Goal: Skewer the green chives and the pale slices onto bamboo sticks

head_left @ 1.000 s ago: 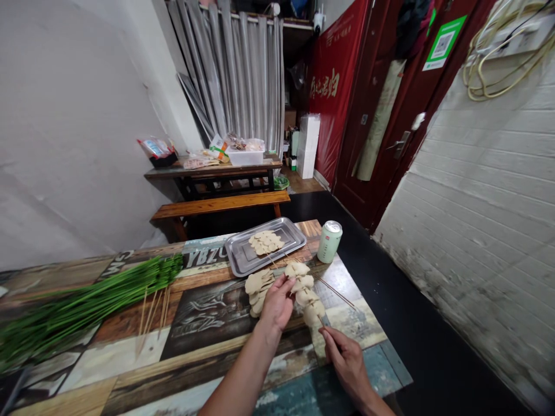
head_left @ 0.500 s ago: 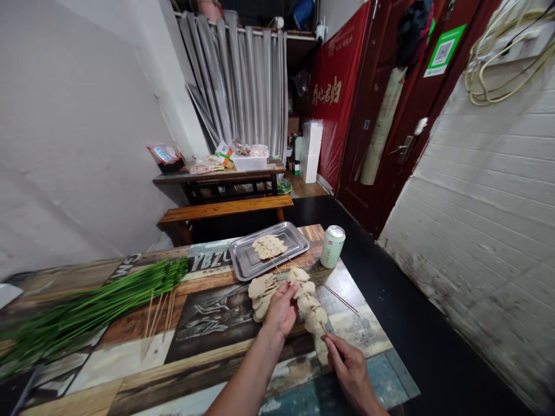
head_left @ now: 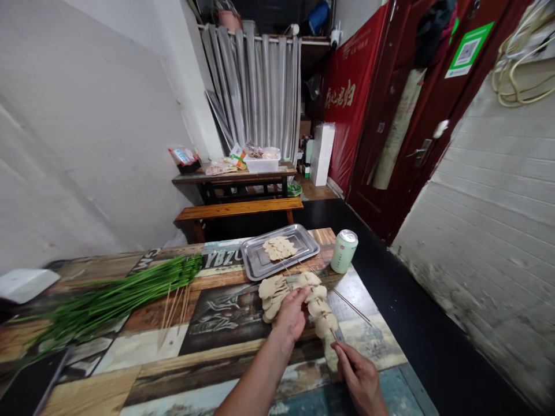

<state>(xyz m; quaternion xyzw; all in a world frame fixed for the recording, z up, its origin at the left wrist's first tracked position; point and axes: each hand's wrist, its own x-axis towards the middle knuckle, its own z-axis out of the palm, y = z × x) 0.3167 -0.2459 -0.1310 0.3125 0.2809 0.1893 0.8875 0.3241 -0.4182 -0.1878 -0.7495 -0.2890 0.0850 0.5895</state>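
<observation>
My right hand pinches the near end of a thin wooden skewer threaded with pale flat slices. My left hand rests its fingertips on those slices near the far end of the skewer. A loose pile of the same pale slices lies on the table just left of that hand. Beyond them a metal tray holds more slices.
A green drink can stands right of the tray near the table's right edge. Bare skewers and a long bundle of green chives lie at the left. A bench and a second table stand behind.
The view has swung left and slightly down, so everything sits further right in frame. Both hands keep their hold on the skewer and slices.
</observation>
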